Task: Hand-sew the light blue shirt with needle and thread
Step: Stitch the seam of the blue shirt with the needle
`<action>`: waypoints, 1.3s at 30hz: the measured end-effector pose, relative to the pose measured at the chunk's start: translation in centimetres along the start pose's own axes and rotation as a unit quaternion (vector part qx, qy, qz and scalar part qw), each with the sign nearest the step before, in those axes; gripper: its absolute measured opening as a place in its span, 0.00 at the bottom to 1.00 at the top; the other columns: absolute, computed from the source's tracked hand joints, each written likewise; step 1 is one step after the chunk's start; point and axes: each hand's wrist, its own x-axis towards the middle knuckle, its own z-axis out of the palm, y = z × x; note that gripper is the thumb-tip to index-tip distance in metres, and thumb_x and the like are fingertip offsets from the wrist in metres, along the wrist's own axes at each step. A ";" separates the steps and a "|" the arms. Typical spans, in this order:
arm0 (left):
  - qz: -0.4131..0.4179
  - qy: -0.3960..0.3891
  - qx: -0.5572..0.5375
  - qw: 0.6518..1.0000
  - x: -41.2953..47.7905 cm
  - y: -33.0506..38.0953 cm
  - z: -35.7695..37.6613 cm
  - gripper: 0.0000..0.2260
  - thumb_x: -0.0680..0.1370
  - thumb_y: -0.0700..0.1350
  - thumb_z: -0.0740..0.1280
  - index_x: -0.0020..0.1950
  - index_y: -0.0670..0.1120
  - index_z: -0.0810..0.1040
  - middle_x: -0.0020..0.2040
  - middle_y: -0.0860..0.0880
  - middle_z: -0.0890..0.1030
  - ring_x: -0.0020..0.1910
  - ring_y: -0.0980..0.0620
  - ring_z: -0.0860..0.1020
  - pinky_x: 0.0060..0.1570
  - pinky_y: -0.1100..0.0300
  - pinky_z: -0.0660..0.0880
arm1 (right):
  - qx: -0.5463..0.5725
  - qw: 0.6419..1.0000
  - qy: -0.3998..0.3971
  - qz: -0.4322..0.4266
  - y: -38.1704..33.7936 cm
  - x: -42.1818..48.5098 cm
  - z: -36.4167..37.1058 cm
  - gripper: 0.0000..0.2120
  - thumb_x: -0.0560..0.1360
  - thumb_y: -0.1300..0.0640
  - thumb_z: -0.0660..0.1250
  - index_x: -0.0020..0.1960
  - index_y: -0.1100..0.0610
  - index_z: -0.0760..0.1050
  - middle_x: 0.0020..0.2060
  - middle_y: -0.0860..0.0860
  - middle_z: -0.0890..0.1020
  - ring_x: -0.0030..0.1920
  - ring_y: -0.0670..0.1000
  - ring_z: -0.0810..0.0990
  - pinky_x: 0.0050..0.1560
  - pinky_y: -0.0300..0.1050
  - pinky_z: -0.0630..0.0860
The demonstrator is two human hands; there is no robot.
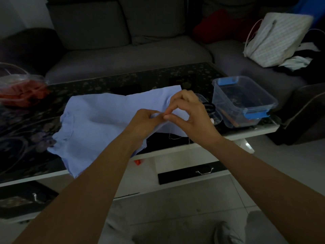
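Note:
The light blue shirt (98, 120) lies spread on the dark patterned coffee table (26, 134), its lower edge hanging over the front rim. My left hand (142, 124) grips a raised fold of the shirt near its right side. My right hand (191, 117) meets it there, thumb and forefinger pinched together at the fold; the needle itself is too small to make out. A thin pale thread (173, 136) dangles below the fold over the dark tabletop.
A clear plastic box with blue clips (246, 101) stands at the table's right end, a smaller clear lid and black scissors (210, 107) beside it. A plastic bag with red contents (21, 90) sits far left. A grey sofa (123, 50) and a striped bag (276, 39) lie behind.

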 end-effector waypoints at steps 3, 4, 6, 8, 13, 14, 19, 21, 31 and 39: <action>-0.009 0.049 0.006 0.999 0.2 -0.3 -0.1 0.15 0.80 0.42 0.62 0.33 0.45 0.71 0.32 0.47 0.74 0.34 0.53 0.72 0.36 0.70 0.70 | 0.098 0.993 -0.039 0.048 -1.7 0.1 0.1 0.05 0.76 0.62 0.68 0.45 0.64 0.78 0.42 0.52 0.80 0.46 0.50 0.79 0.52 0.42 0.74; -0.019 0.054 -0.017 0.998 0.2 -0.4 -0.1 0.16 0.80 0.42 0.62 0.32 0.44 0.72 0.31 0.47 0.75 0.34 0.53 0.73 0.37 0.67 0.71 | 0.163 0.980 -0.068 0.091 -2.2 0.1 -0.1 0.04 0.77 0.63 0.67 0.47 0.64 0.77 0.41 0.51 0.81 0.45 0.49 0.80 0.52 0.41 0.76; -0.039 0.057 -0.075 0.995 0.0 -0.5 -0.3 0.17 0.80 0.42 0.62 0.30 0.44 0.73 0.25 0.51 0.75 0.27 0.57 0.74 0.33 0.63 0.72 | 0.320 0.913 -0.166 0.189 -2.7 0.1 -1.0 0.03 0.78 0.64 0.63 0.49 0.63 0.75 0.39 0.53 0.83 0.43 0.50 0.82 0.56 0.45 0.78; -0.048 0.050 -0.098 0.993 0.1 -0.6 -0.4 0.15 0.78 0.45 0.66 0.32 0.43 0.79 0.29 0.48 0.80 0.32 0.53 0.79 0.39 0.59 0.77 | 0.429 0.789 -0.336 0.286 -2.6 -0.1 -2.1 0.04 0.79 0.64 0.61 0.49 0.60 0.74 0.37 0.53 0.84 0.42 0.52 0.83 0.59 0.54 0.78; -0.081 0.101 -0.139 0.982 0.7 -0.7 -0.7 0.16 0.76 0.51 0.69 0.54 0.39 0.81 0.50 0.38 0.82 0.51 0.41 0.80 0.60 0.48 0.75 | 0.402 0.523 -0.693 0.291 -3.2 -0.8 -2.2 0.06 0.79 0.67 0.58 0.49 0.59 0.72 0.32 0.49 0.82 0.33 0.45 0.81 0.44 0.44 0.82; -0.090 0.100 -0.139 0.981 0.7 -0.7 -0.8 0.16 0.76 0.50 0.69 0.57 0.39 0.80 0.50 0.39 0.82 0.51 0.42 0.80 0.59 0.49 0.75 | 0.398 0.511 -0.700 0.300 -3.3 -0.9 -2.1 0.06 0.79 0.67 0.57 0.49 0.59 0.71 0.30 0.48 0.79 0.31 0.44 0.78 0.42 0.44 0.82; -0.095 0.061 -0.199 0.974 0.5 -0.5 -0.5 0.11 0.78 0.45 0.67 0.56 0.39 0.78 0.45 0.46 0.81 0.45 0.50 0.80 0.46 0.60 0.77 | 0.377 0.696 -0.479 0.380 -2.5 -0.6 -2.3 0.02 0.77 0.61 0.63 0.47 0.56 0.73 0.26 0.46 0.68 0.26 0.43 0.65 0.27 0.35 0.66; -0.108 0.065 -0.220 0.967 0.4 -0.3 -0.4 0.14 0.75 0.48 0.71 0.53 0.38 0.79 0.50 0.41 0.81 0.53 0.44 0.79 0.54 0.55 0.76 | 0.310 0.826 -0.287 0.373 -2.2 -0.4 -1.7 0.03 0.77 0.63 0.66 0.46 0.56 0.74 0.24 0.43 0.70 0.23 0.41 0.63 0.25 0.33 0.59; -0.131 0.028 -0.243 0.961 0.2 0.2 0.0 0.13 0.77 0.43 0.68 0.58 0.37 0.79 0.57 0.39 0.81 0.60 0.44 0.77 0.65 0.52 0.71 | -0.050 0.974 0.001 0.219 -0.2 -0.7 0.7 0.10 0.72 0.49 0.73 0.46 0.53 0.76 0.24 0.44 0.67 0.23 0.43 0.67 0.28 0.40 0.64; -0.136 0.053 -0.228 0.963 0.8 -0.5 0.1 0.10 0.76 0.45 0.69 0.53 0.39 0.80 0.57 0.40 0.80 0.57 0.44 0.77 0.62 0.53 0.73 | -0.121 0.982 -0.009 0.143 0.2 -0.6 0.5 0.01 0.73 0.56 0.71 0.44 0.54 0.81 0.24 0.38 0.66 0.25 0.40 0.69 0.34 0.36 0.65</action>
